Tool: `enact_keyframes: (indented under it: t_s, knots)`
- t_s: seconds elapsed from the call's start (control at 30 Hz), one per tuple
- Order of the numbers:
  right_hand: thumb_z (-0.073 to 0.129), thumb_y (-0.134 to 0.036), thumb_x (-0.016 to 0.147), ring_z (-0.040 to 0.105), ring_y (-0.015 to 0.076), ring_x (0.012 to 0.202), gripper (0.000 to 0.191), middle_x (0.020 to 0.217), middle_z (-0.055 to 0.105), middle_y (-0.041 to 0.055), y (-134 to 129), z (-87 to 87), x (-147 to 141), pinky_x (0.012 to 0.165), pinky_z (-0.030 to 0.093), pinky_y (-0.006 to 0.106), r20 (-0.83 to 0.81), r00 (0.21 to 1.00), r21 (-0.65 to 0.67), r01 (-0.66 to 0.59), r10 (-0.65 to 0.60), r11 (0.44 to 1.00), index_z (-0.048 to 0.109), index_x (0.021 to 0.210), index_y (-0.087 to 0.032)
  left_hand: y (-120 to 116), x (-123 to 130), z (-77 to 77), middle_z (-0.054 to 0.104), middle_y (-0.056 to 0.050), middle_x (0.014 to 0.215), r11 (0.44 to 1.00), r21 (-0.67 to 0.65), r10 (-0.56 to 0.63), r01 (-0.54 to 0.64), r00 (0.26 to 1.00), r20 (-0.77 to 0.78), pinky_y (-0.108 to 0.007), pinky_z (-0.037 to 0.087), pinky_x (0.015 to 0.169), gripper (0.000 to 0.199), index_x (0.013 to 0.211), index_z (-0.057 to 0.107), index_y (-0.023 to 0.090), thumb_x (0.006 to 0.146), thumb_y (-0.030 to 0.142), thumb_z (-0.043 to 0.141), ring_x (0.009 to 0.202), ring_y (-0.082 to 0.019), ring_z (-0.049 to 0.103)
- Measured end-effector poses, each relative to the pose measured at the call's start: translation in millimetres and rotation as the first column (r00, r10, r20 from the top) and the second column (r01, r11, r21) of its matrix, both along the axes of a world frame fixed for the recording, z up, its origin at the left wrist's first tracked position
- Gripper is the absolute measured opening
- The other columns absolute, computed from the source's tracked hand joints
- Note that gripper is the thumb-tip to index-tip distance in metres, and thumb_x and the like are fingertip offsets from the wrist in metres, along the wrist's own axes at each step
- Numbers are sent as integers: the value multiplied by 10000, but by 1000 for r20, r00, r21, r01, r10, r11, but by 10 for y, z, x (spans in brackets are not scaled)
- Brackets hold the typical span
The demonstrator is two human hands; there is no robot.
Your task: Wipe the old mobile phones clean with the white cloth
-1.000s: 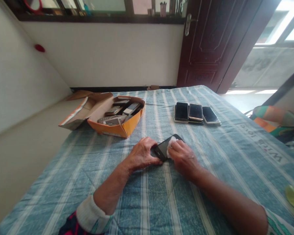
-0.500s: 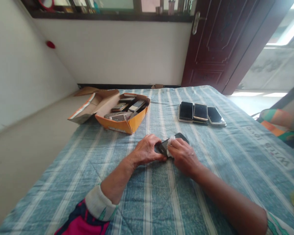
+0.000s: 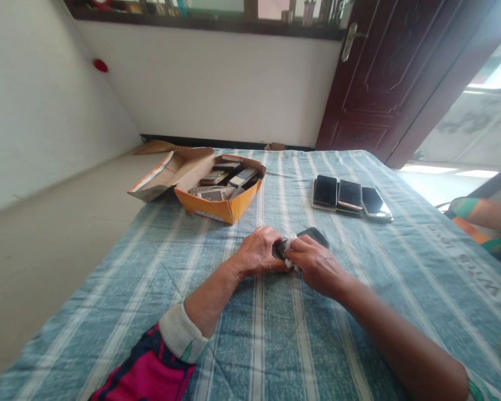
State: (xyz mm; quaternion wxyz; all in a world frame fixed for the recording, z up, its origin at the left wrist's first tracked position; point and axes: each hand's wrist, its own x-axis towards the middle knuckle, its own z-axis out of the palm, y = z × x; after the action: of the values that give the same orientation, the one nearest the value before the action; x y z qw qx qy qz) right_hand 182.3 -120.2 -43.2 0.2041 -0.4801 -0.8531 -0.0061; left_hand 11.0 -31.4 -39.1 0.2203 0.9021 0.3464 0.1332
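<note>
A dark mobile phone (image 3: 316, 236) lies slantwise just above the striped cloth, between my two hands. My left hand (image 3: 259, 252) grips its near-left end, thumb below and fingers above. Pinched in my right hand (image 3: 317, 263) is a crumpled white tissue (image 3: 291, 243), pressed against the face of the phone. The fingers of my right hand and the tissue cover the phone's middle part.
Beyond my left hand stands an open orange cardboard box (image 3: 217, 207) holding several old phones, its lid (image 3: 161, 174) folded out leftward. Stacked phones (image 3: 349, 195) sit in a row at the far right. A striped blue cloth (image 3: 234, 345) covers the table.
The tissue has shifted along the phone's face toward its left end, close to my left fingers. The whole view has swung slightly to the left; box and stacks stay put.
</note>
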Motion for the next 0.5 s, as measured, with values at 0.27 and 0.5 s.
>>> enact_keyframes:
  t_s: [0.27,0.5]
  knots:
    - [651,-135,844,459,172,762,112,784,589,58,226,2,-165,685,384,285,47,996,-3,72,-72,997,645,731,-131,-14,17,10,562,-27,820,999,22,33,-32,997,-63,-340,470,718,444,793,580,200,550,494,806,829,-242,570]
    - [575,-23,846,452,160,742,207,761,570,35,25,16,-117,651,361,281,66,996,-42,67,-64,997,624,690,-150,-23,20,-22,602,-37,913,999,14,37,-37,999,-34,-346,463,763,576,958,582,199,535,510,820,870,-244,572]
